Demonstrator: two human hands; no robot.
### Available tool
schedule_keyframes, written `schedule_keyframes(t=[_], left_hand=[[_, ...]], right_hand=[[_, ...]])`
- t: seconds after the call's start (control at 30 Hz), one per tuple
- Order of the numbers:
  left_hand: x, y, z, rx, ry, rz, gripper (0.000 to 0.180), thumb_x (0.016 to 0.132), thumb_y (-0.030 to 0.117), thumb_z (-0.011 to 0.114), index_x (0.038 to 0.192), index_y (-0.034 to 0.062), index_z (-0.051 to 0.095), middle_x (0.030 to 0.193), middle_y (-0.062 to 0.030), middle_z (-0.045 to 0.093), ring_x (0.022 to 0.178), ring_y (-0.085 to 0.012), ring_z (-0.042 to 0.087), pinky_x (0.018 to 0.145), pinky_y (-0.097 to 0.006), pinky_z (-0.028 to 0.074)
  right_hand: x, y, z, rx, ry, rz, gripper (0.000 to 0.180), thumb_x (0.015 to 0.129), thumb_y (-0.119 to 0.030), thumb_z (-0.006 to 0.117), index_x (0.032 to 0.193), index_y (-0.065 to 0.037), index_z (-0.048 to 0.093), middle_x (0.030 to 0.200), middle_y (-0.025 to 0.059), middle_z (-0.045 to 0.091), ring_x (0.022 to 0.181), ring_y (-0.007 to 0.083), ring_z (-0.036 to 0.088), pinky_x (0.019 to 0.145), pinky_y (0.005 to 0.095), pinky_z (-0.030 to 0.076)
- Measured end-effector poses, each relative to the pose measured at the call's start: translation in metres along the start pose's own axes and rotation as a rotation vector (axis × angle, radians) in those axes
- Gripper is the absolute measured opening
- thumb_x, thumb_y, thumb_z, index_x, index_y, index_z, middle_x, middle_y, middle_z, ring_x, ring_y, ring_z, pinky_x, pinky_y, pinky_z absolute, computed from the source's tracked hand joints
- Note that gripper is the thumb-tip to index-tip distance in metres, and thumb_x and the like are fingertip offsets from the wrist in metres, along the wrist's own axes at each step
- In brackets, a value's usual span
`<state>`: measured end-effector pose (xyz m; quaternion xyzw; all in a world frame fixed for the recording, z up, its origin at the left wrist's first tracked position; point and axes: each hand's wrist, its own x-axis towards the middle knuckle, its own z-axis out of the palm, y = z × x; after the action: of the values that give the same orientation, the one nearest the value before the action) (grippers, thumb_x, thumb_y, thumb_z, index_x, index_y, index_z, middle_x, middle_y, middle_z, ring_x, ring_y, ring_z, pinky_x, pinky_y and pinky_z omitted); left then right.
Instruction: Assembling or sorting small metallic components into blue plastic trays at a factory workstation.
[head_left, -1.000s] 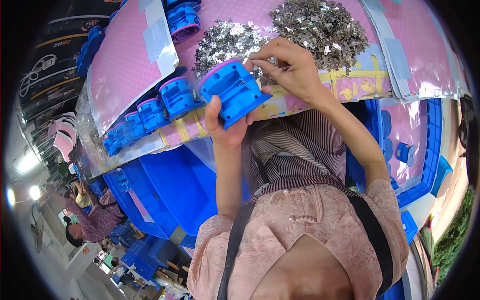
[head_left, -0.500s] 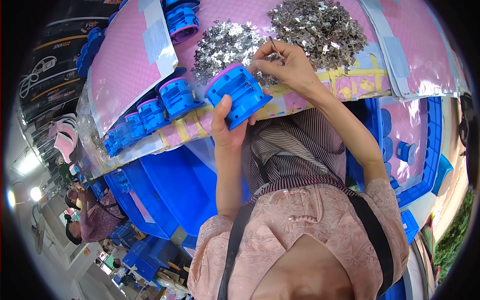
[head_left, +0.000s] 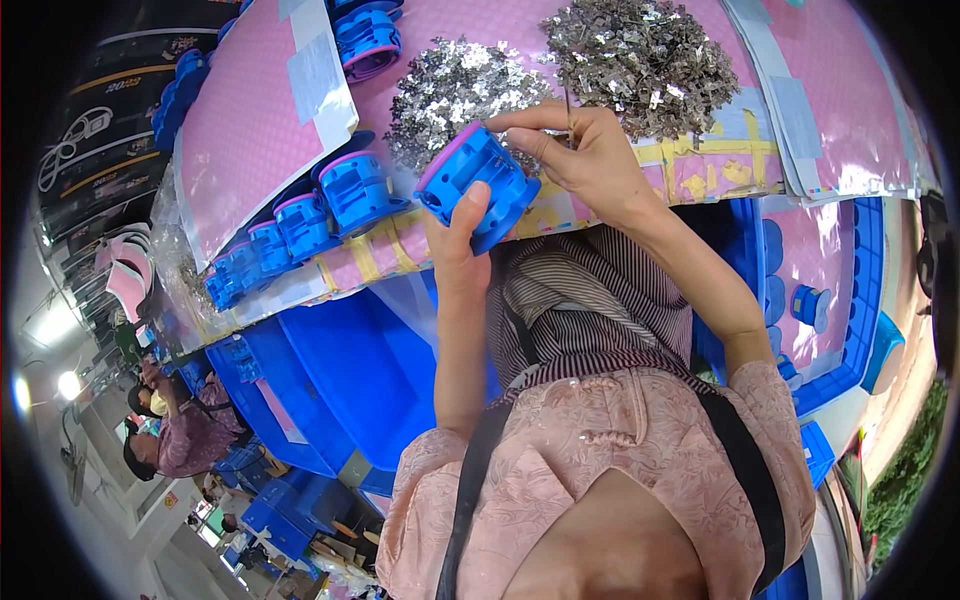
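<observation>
Holds in the left hand (head_left: 458, 240) a blue plastic spool-shaped housing with a pink ring around its upper end (head_left: 495, 180), tilted, with the yellow-taped table edge (head_left: 700, 172) behind it. Presses the left thumb against the near side of the housing, covering part of it, and curls the other left fingers behind, mostly out of sight. Bends the right hand (head_left: 605, 170) in from the right of the housing, with the index fingertip at or just beside the pink ring and the thumb tip close by. Cannot tell of any small piece pinched between those two tips. Carries a thin dark rod (head_left: 569, 110) between the right fingers, upright, to the right of the housing.

Has beyond the housing a heap of bright silvery metal pieces (head_left: 460, 90), its near part blocked from sight, and beyond to the right a duller grey metal heap (head_left: 640, 70). Has just left of the housing a row of similar blue plastic housings (head_left: 352, 192), crowding that side. Has well to the right of the housing a blue plastic crate (head_left: 860, 300), and below to the left a deep blue plastic bin (head_left: 350, 360)
</observation>
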<state>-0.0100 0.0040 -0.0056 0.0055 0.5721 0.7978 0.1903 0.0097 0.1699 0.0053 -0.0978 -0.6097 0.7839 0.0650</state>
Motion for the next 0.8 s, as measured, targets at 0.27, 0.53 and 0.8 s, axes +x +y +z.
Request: schedule_keyframes(t=[0.27,0.53,0.8], left_hand=[[-0.003,0.003,0.006,-0.038,-0.027,-0.038,0.061,0.079,0.027,0.075,0.128,-0.0017,0.053,0.11,-0.0109,0.064,0.098,-0.0184,0.065,0.085,-0.032,0.054],[-0.007,0.0,0.005,0.021,-0.012,-0.01,0.068,0.077,0.029,0.077,0.132,-0.0001,0.049,0.117,-0.0115,0.06,0.105,-0.0196,0.061,0.092,-0.033,0.049],[-0.016,-0.003,0.014,0.095,0.003,0.08,0.062,0.081,0.028,0.072,0.132,-0.0002,0.05,0.104,-0.0089,0.066,0.08,-0.0149,0.067,0.058,-0.026,0.055]], right_hand=[[-0.008,-0.005,-0.002,0.09,0.055,0.084,0.017,0.09,-0.008,0.07,0.105,-0.001,0.07,0.079,-0.0039,0.063,0.053,-0.0019,0.039,0.045,0.0173,0.026],[-0.011,0.003,0.001,0.133,0.058,0.081,0.017,0.085,-0.009,0.075,0.098,-0.001,0.067,0.083,-0.0023,0.064,0.063,0.0,0.052,0.054,0.0152,0.04],[-0.017,0.011,0.0,-0.027,0.111,0.036,0.016,0.08,-0.012,0.076,0.091,-0.002,0.07,0.071,-0.0004,0.062,0.06,0.0032,0.055,0.055,0.0203,0.042]])
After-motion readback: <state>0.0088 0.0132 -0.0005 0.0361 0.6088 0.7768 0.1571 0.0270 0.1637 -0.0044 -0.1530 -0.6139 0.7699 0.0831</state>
